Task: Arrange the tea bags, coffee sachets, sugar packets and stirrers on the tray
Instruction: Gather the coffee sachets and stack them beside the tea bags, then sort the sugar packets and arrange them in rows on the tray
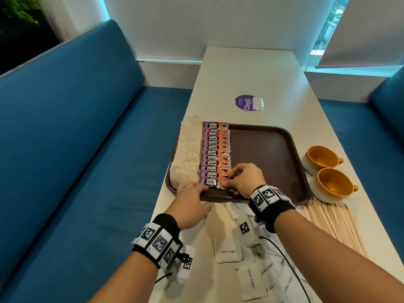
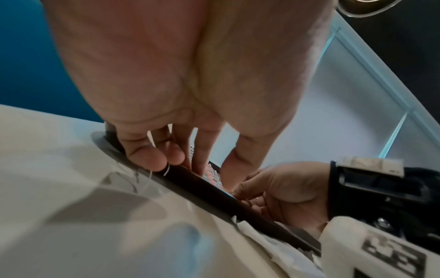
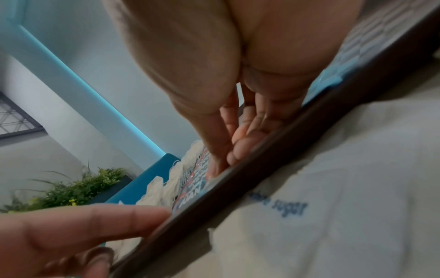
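Coffee sachets (image 1: 215, 153) overlapped in column on tray (image 1: 265, 149), beside tea bags (image 1: 185, 149). Right hand (image 1: 244, 179) fingers pinching nearest sachet (image 1: 211, 182); left hand (image 1: 190, 200) fingers straight, pressing its other end. Sugar packets (image 1: 228, 251), stirrers (image 1: 334, 221) on table (image 1: 251, 68).

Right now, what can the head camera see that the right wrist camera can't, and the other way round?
Only the head view shows the two orange cups, the wooden stirrers, the purple sticker and the empty right half of the tray. Only the right wrist view shows the green plant and the underside of the right hand. Both show the coffee sachets, the tea bags, a sugar packet and the left hand.
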The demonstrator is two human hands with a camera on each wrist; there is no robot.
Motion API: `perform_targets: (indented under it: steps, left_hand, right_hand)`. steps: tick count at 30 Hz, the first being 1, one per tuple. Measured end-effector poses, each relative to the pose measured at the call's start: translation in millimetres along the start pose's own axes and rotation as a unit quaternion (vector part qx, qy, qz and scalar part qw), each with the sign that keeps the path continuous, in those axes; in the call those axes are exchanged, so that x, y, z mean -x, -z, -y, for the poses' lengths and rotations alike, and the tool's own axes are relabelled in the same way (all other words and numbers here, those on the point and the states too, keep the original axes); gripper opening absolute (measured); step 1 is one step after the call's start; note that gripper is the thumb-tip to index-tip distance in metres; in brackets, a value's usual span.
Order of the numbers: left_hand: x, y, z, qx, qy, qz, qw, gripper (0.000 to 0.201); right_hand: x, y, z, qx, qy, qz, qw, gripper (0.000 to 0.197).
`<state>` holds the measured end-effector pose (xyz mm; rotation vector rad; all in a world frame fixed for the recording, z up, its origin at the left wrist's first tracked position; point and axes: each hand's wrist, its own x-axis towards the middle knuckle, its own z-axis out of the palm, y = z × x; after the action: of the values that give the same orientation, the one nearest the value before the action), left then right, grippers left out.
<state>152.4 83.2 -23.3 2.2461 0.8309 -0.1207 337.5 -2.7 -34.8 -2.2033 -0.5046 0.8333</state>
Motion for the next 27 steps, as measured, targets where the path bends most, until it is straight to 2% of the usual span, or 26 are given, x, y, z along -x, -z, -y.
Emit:
perform_targets:
  steps: [6, 9, 11, 13, 16, 18, 20, 23, 27]
  left_hand:
    - [3, 1, -2, 0.014, -0.003, -0.006, 1.0, 0.054]
    - [12, 3, -6, 0.107, -0.031, -0.027, 0.993, 0.05]
    - [20, 4, -11, 0.18, -0.062, -0.014, 0.982, 0.044]
    - [28, 2, -17, 0.201, -0.097, 0.01, 0.975, 0.04]
    - [35, -10, -36, 0.136, -0.158, 0.019, 0.978, 0.037]
    - [38, -28, -52, 0.07, -0.193, 0.029, 0.978, 0.039]
    - [42, -50, -71, 0.025, -0.223, 0.054, 0.973, 0.046]
    - [44, -82, -98, -0.069, -0.254, 0.091, 0.96, 0.067]
    - [41, -112, -131, -0.185, -0.218, 0.161, 0.945, 0.104]
  right_hand:
    - [3, 5, 2, 0.001, 0.012, -0.006, 1.0, 0.031]
    - [15, 20, 4, -0.009, 0.047, -0.034, 0.998, 0.029]
    - [26, 39, 1, -0.004, 0.078, -0.069, 0.995, 0.026]
    - [40, 63, -7, 0.003, 0.1, -0.103, 0.99, 0.023]
    - [71, 99, -28, 0.027, 0.109, -0.118, 0.987, 0.013]
    - [95, 118, -48, 0.038, 0.094, -0.105, 0.989, 0.005]
    - [116, 132, -71, 0.07, 0.077, -0.088, 0.991, 0.006]
    - [140, 144, -108, 0.145, 0.048, -0.075, 0.985, 0.012]
    - [161, 144, -150, 0.19, 0.029, -0.048, 0.98, 0.012]
